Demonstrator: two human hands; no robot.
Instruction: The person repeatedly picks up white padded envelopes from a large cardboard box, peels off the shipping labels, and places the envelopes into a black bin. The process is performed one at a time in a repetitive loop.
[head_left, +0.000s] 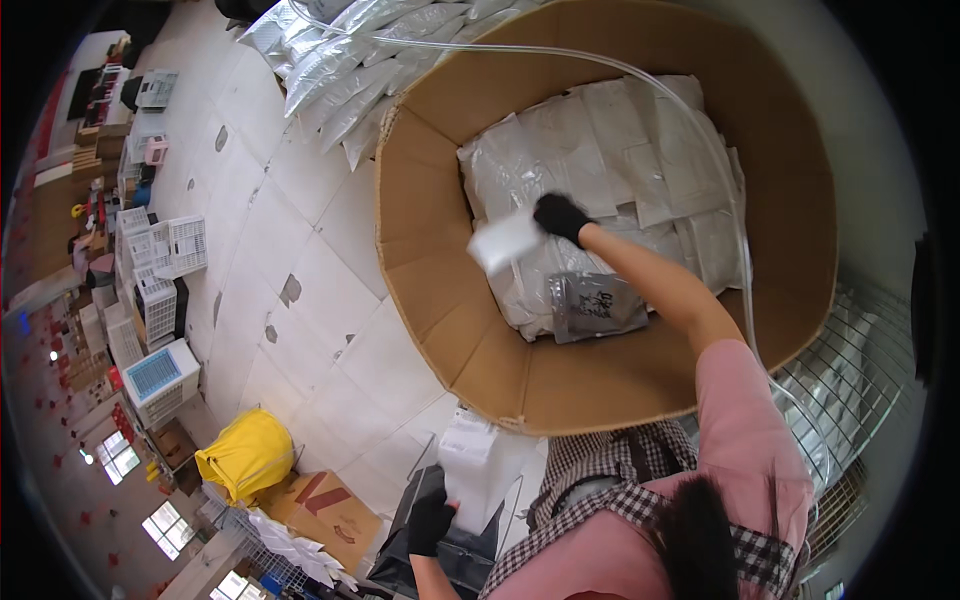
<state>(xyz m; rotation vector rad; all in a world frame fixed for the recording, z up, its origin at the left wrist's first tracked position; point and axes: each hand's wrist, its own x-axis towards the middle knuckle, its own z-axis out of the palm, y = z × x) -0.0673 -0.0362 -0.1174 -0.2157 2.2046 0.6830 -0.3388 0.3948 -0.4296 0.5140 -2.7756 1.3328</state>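
Observation:
My right hand (563, 218), in a black glove with bare fingertips, grips a white packet (505, 241) that is blurred by motion. Both are inside a large cardboard box (425, 260), above a layer of flat whitish plastic packets (550, 150). A grey printed pouch (598, 306) lies on that layer by the near wall. Down at the lower left, my left hand (432, 520) wears a similar black glove, its thumb apart from the fingers and nothing visible between them. It is beside a stack of white packets (467, 460) above black plastic sheeting (470, 555).
A clear hose (640, 72) runs across the box. Silvery filled bags (345, 85) are piled beyond it. A wire cage (850, 370) stands to the right. Leftward are a yellow bag (245, 455), a printed carton (320, 515) and white crates (160, 385) on the tiled floor.

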